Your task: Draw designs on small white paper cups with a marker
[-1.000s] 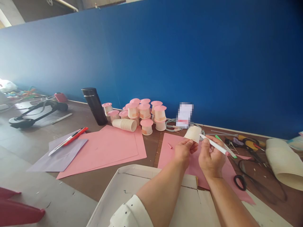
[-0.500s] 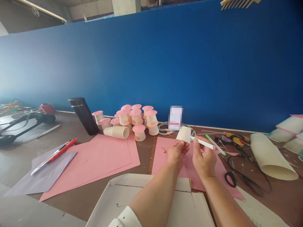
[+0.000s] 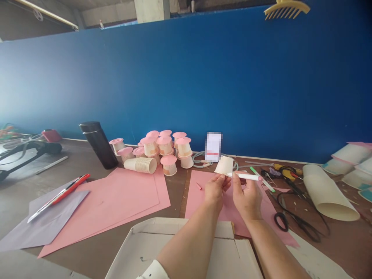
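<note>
My left hand (image 3: 214, 190) pinches a small cream paper cup (image 3: 224, 165), held tilted above a pink paper sheet (image 3: 203, 195). My right hand (image 3: 247, 197) grips a white pen-like tool (image 3: 245, 176) lying almost level, its left tip touching the cup's lower edge. Both hands hover just above the table, close together. Both forearms cross a white cardboard tray (image 3: 139, 248) at the near edge.
A cluster of pink-lidded cups (image 3: 162, 149) and a lying cup stack (image 3: 140, 164) sit behind large pink sheets (image 3: 116, 201). A black flask (image 3: 99, 144) stands left. Black scissors (image 3: 293, 221), cables and a rolled cream sheet (image 3: 328, 192) lie right. A red-handled knife (image 3: 58, 195) rests on grey paper.
The view has lifted and swung slightly right. Both hands stayed together on the cup; the white tool has tipped from slanting to almost level.
</note>
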Available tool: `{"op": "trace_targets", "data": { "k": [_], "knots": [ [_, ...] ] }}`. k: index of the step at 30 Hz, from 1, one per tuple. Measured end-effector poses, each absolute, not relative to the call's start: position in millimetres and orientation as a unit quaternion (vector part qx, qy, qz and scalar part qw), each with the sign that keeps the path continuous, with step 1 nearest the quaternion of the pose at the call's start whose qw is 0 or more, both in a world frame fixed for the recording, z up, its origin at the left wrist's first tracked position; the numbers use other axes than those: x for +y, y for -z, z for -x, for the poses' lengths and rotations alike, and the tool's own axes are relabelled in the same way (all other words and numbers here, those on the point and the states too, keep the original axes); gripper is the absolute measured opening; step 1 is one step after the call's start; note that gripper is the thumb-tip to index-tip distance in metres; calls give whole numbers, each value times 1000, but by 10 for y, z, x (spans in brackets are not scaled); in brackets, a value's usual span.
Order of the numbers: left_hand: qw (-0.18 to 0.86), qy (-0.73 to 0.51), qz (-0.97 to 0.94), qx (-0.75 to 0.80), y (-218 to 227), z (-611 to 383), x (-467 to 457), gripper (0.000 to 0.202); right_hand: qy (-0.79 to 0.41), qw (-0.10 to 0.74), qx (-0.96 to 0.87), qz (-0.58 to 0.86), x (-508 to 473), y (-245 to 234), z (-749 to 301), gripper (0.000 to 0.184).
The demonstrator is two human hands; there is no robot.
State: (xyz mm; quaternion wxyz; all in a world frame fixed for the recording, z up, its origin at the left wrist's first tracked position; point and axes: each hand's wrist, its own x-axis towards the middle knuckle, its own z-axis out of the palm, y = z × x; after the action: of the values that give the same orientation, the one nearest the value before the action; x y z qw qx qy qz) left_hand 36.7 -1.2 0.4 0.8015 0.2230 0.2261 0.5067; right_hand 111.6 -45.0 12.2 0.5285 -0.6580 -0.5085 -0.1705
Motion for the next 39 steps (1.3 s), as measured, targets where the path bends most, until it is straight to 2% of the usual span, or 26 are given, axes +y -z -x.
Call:
{"op": "trace_targets", "data": {
  "k": [19, 39],
  "knots": [
    [800, -509, -202, 245, -31, -378, -8, 15, 203, 506, -540, 641, -426, -102, -1167, 27],
    [787, -511, -238, 252, -25, -384, -16, 19, 201, 511, -528, 648, -432, -123, -1141, 26]
  ]
}}
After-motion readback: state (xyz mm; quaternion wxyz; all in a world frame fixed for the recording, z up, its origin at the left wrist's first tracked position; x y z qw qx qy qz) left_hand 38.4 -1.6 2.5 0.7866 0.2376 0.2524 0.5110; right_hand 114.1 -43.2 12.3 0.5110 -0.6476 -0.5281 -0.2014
